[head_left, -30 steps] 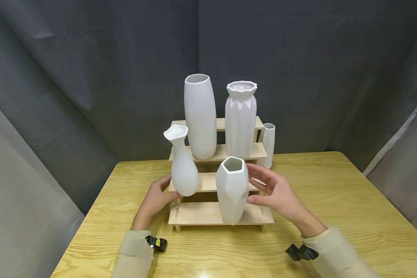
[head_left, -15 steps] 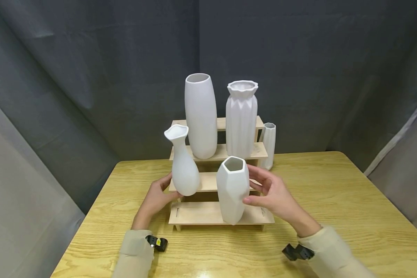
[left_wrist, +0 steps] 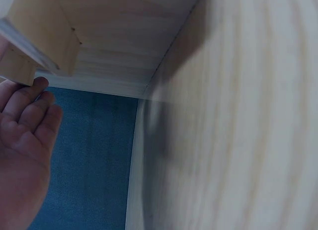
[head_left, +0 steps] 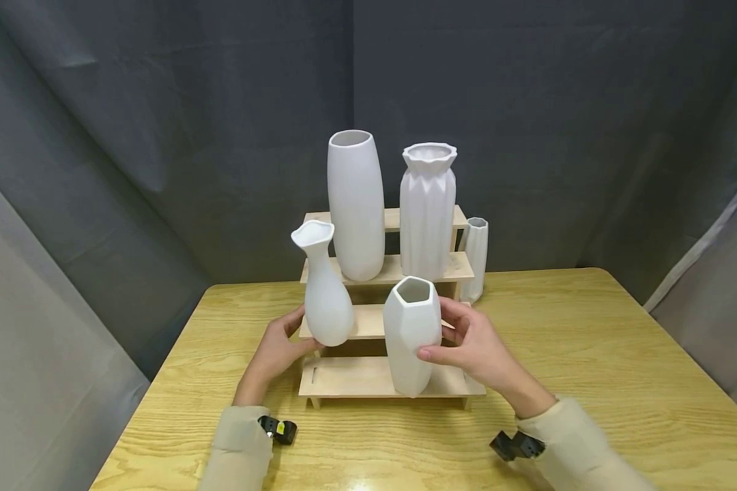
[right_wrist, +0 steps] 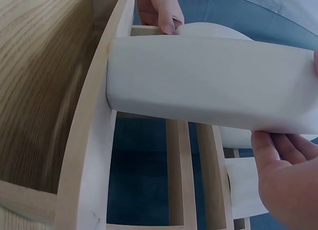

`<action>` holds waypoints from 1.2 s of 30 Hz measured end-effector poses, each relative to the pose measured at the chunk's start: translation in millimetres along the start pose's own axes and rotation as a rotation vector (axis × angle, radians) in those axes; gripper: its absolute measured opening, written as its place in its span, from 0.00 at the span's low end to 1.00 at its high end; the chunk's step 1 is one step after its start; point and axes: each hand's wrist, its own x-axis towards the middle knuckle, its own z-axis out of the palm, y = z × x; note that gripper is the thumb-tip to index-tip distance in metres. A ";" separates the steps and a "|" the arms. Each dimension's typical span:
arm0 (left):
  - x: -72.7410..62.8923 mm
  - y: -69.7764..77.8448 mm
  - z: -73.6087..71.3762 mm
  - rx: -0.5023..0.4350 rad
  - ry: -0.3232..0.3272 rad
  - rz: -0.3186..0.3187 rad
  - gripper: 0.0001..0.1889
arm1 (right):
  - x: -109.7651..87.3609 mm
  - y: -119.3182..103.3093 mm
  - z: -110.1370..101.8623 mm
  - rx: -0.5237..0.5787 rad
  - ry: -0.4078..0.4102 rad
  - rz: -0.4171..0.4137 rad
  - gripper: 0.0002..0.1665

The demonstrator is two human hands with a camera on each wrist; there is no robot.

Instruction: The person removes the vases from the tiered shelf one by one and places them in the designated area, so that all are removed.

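Observation:
My right hand (head_left: 482,351) holds the upper right side of a white faceted vase (head_left: 405,341) with a five-sided mouth, thumb in front and fingers behind. This vase stands upright on the lowest step of a stepped wooden stand (head_left: 350,378); in the right wrist view the vase's base (right_wrist: 129,76) meets the board. My left hand (head_left: 276,354) grips the stand's left end at the second step, its fingers partly hidden by a white flared-neck vase (head_left: 328,310). In the left wrist view, fingertips (left_wrist: 42,83) touch the wood from below.
On a higher step stand a tall smooth white vase (head_left: 356,204) and a pleated white vase (head_left: 428,218). A slim white vase (head_left: 475,259) is behind the stand's right end. Dark curtains (head_left: 160,136) hang around the wooden table (head_left: 589,354).
My right hand has moved left, and its thumb has gone from beside the faceted vase onto its front. The left hand and the vases stay in place.

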 end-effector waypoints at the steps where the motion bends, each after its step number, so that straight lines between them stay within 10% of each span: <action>1: 0.0 0.1 0.0 -0.003 -0.002 -0.001 0.42 | 0.1 -0.2 0.2 -0.002 0.001 0.005 0.44; 36: -0.7 0.8 1.1 0.010 0.001 -0.011 0.43 | -6.8 -12.8 0.0 -0.012 0.044 0.074 0.42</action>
